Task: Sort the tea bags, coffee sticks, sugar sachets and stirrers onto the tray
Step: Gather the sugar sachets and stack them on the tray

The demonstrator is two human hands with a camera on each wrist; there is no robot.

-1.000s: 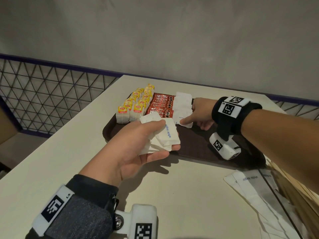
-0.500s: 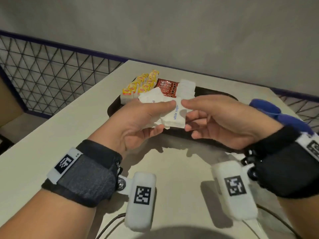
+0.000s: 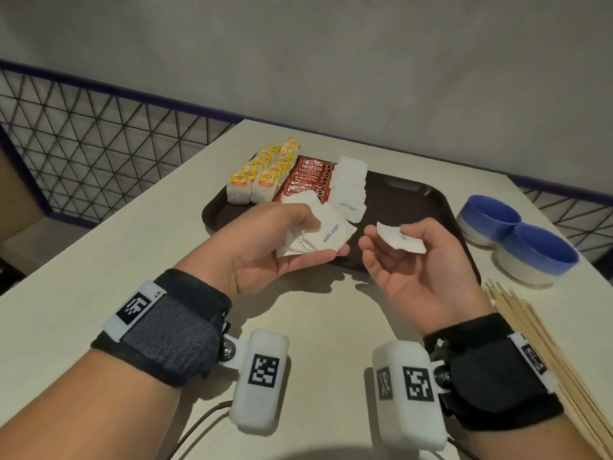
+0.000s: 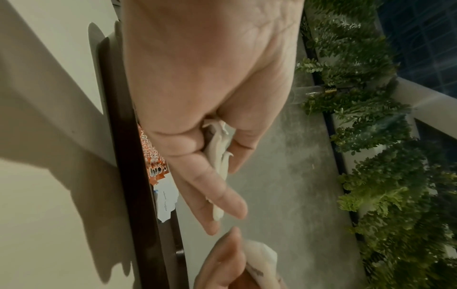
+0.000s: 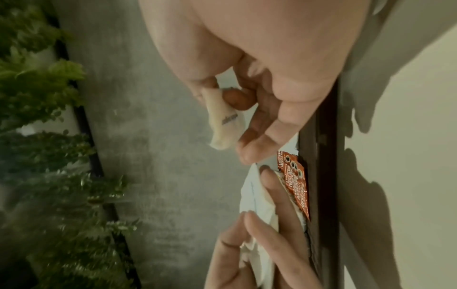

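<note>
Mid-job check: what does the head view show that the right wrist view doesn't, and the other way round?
Only the head view shows the tea bags, the blue bowls, the stirrers lying off the tray, and the tray's bare right half.

Only the right wrist view shows green foliage beyond the wall.

Both show the right hand pinching one sachet, the left hand gripping a bundle of sachets, the coffee sticks and the tray.

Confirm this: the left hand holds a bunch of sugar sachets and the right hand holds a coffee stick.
Not quite. The right hand holds a single white sugar sachet, not a coffee stick; the head view shows it. The left hand does hold a bunch of sugar sachets.
</note>
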